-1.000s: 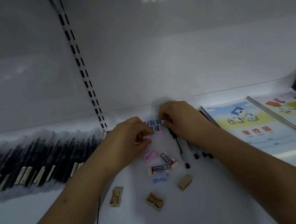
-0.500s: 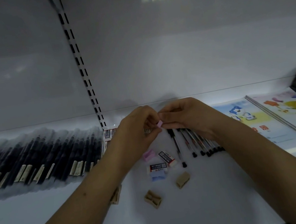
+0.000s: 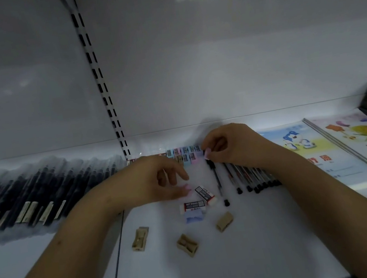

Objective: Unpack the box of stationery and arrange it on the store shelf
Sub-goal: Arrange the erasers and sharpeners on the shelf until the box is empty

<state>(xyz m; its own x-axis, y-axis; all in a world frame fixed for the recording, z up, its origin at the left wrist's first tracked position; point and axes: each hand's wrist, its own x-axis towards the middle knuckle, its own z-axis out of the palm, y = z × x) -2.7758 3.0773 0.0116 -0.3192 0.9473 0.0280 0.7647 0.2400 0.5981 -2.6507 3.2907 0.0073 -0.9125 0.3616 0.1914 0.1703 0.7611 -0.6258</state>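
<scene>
Pink showed at our left hand [image 3: 158,183], just under its thumb tip: a small pink eraser [image 3: 187,188] on the white shelf [image 3: 253,247]. Fingers hung loosely curled above it; we could not tell whether thumb and finger had closed on it or only touched it.

Our right hand [image 3: 229,147] sat farther back, fingertips pinched at the right end of the row of pastel sharpeners [image 3: 183,154] along the shelf's rear edge. What it pinched was too small to name.

From the left hand, that row lay up and slightly right, close by. It ran side to side, so we judged the pink eraser would travel away from us and be set square to that line.

Just right of the left thumb lay two sleeved erasers [image 3: 201,199], one long axis slanting away and left, the other crosswise. Nearer us, well apart from both hands, lay three tan sharpeners [image 3: 187,245].

We judged the left hand nearer all the loose pieces. Black pens [image 3: 243,177] lay under the right wrist, pointing towards us.
</scene>
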